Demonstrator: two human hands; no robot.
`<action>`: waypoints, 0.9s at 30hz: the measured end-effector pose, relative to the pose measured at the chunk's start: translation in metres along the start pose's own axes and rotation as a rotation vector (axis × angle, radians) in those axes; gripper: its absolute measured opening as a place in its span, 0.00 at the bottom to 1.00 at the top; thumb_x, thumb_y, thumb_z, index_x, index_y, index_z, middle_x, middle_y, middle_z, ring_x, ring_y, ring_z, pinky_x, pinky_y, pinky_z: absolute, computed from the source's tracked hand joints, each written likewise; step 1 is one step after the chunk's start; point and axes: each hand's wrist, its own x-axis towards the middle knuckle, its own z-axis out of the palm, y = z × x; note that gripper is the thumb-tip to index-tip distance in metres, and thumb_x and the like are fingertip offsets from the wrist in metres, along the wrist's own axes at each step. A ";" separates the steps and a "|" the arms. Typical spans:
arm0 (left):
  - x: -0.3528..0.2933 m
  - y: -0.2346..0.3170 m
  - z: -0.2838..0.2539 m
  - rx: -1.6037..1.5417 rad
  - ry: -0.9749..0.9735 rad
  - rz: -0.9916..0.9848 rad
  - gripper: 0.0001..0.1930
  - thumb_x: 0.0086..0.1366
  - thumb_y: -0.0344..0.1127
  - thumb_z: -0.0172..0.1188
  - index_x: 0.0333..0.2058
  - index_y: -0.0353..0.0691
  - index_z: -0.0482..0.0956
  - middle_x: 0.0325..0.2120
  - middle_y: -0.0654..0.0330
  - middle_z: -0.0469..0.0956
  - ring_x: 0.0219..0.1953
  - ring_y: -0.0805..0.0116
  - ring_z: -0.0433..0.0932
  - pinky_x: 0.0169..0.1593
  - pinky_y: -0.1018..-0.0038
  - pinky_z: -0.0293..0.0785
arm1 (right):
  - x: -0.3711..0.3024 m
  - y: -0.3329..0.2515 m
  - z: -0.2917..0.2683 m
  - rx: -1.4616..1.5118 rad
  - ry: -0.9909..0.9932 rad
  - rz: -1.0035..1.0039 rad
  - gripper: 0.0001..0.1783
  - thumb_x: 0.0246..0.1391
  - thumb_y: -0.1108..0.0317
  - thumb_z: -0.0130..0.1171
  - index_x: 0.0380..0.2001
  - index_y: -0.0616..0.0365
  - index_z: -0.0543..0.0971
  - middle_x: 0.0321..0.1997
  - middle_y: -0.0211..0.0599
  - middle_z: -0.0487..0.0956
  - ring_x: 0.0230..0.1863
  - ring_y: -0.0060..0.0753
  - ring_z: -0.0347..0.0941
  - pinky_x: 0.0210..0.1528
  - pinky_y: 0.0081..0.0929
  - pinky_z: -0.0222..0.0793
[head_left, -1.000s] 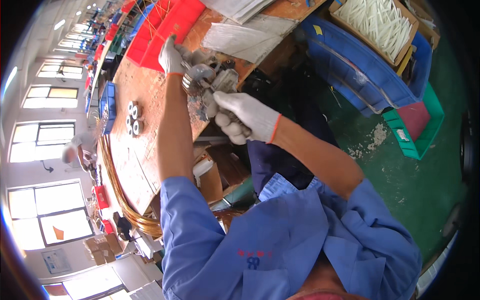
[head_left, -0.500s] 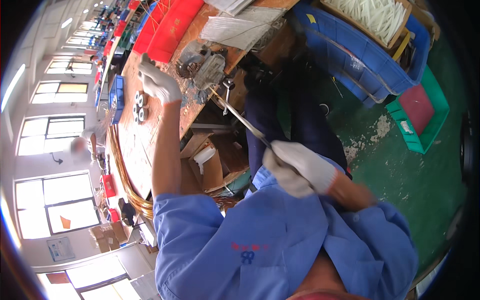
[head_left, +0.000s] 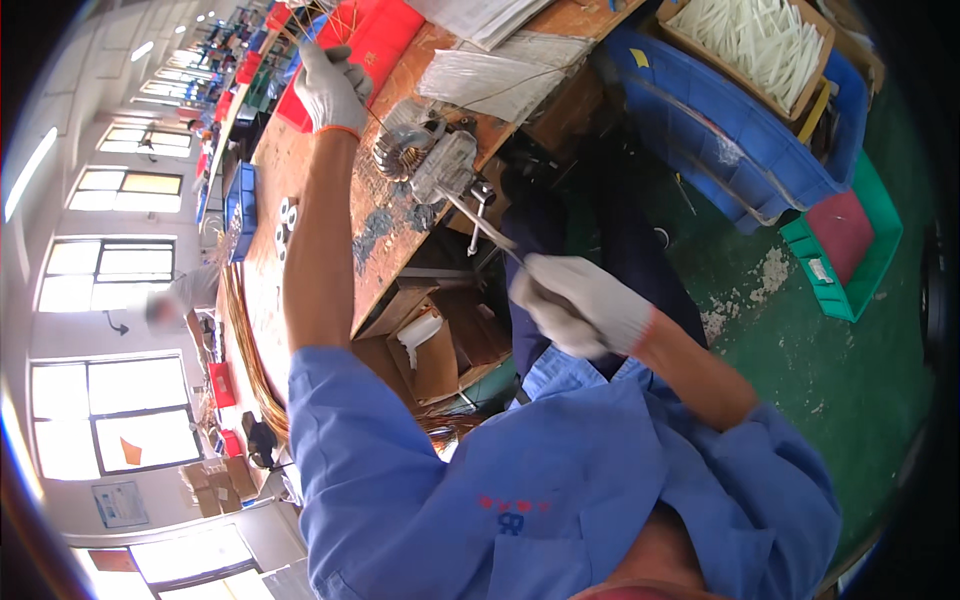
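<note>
My left hand, in a white knit glove, is raised over the edge of a red bin with thin copper-coloured wires at its far end. Its fingers are curled; what they hold, if anything, is too small to make out. My gloved right hand is wrapped round a long, slim rod-shaped tool, held slanting in front of my lap. The tool's far end meets a grey metal clamp-like fixture at the bench edge. A round part with copper windings sits beside the fixture.
White-and-black rings and a blue tray stand on the wooden bench. A bundle of copper wire lies along its far side. Right are a blue crate, a box of white strips and a green tray.
My left hand has moved farther up to the red bin, and its flat fingers have curled. My right hand and the rod-shaped tool have shifted slightly up and left.
</note>
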 end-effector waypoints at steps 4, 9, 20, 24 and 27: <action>0.020 -0.082 -0.023 -0.143 0.131 -0.243 0.29 0.75 0.52 0.44 0.35 0.26 0.78 0.18 0.62 0.64 0.17 0.72 0.63 0.19 0.72 0.60 | 0.101 -0.016 0.031 0.178 -0.096 -0.169 0.23 0.79 0.47 0.40 0.36 0.51 0.74 0.18 0.23 0.69 0.09 0.17 0.57 0.10 0.21 0.53; -0.006 -0.095 -0.056 0.090 0.082 -0.253 0.37 0.77 0.59 0.37 0.45 0.26 0.84 0.23 0.57 0.76 0.21 0.67 0.73 0.27 0.70 0.72 | 0.077 -0.021 0.020 0.177 -0.080 0.069 0.23 0.78 0.44 0.40 0.30 0.42 0.70 0.17 0.14 0.55 0.11 0.14 0.47 0.12 0.20 0.43; -0.119 0.032 0.026 0.892 -0.814 0.892 0.24 0.74 0.56 0.58 0.42 0.35 0.81 0.27 0.53 0.75 0.33 0.59 0.80 0.41 0.61 0.79 | -0.229 0.064 -0.066 -0.019 0.166 0.140 0.24 0.76 0.51 0.46 0.33 0.60 0.76 0.14 0.26 0.65 0.07 0.19 0.55 0.09 0.22 0.50; -0.045 0.042 0.057 0.484 -0.231 0.163 0.26 0.75 0.53 0.51 0.36 0.30 0.76 0.19 0.59 0.69 0.17 0.72 0.66 0.22 0.71 0.63 | -0.121 0.039 -0.056 0.081 0.107 0.048 0.23 0.77 0.50 0.47 0.34 0.58 0.75 0.13 0.22 0.61 0.08 0.15 0.53 0.08 0.20 0.46; -0.002 0.011 0.027 0.150 -0.083 -0.021 0.27 0.73 0.55 0.50 0.32 0.30 0.73 0.18 0.63 0.63 0.15 0.75 0.59 0.17 0.73 0.52 | -0.020 0.003 -0.007 -0.051 -0.015 0.067 0.23 0.78 0.48 0.45 0.32 0.53 0.73 0.14 0.20 0.61 0.07 0.14 0.52 0.08 0.20 0.45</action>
